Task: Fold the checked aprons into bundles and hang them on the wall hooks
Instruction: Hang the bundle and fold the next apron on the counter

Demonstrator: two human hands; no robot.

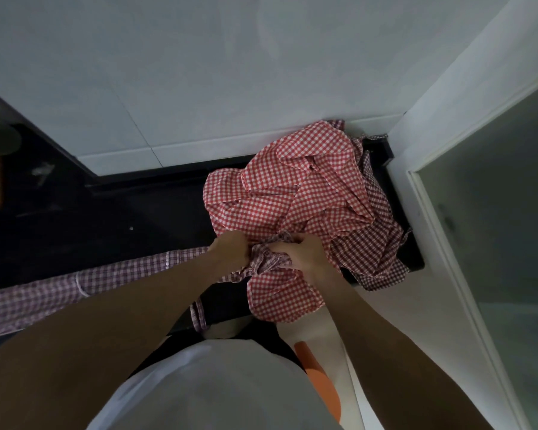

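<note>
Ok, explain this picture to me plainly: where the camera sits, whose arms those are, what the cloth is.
There is no machine here. The camera sits on a person's head and looks down, so the two bare arms are the wearer's own. The left hand and right hand both grip a bunched purple-checked apron; part of it stretches away to the left. Behind the hands, a heap of red-checked aprons lies on a black counter against a white tiled wall. No wall hooks show in this view.
</note>
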